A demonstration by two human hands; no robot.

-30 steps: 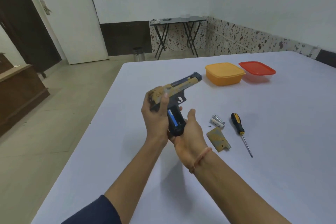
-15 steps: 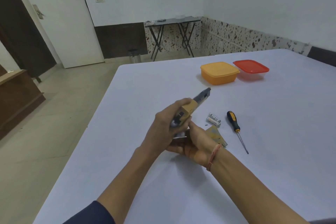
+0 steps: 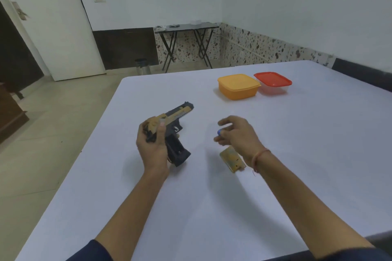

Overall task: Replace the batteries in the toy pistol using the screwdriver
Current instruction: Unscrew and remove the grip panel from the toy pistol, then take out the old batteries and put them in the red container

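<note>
The left hand (image 3: 151, 146) grips the toy pistol (image 3: 174, 116) around the rear of its slide, muzzle pointing away and the open, dark grip compartment facing the camera. The right hand (image 3: 239, 133), apart from the pistol, pinches a blurred blue-tipped battery (image 3: 219, 132) in curled fingers. The tan compartment cover (image 3: 232, 160) lies on the white table (image 3: 212, 207) just below that hand. An orange container (image 3: 238, 86) and a red-lidded container (image 3: 273, 82) stand side by side farther back.

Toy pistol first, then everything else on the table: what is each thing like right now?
toy pistol, gripped by the left hand, battery bay open.
battery cover, off, lying on the table.
blue battery, held in the right hand, mostly hidden.
orange box, lid on.
red-lidded box, lid on.
</note>
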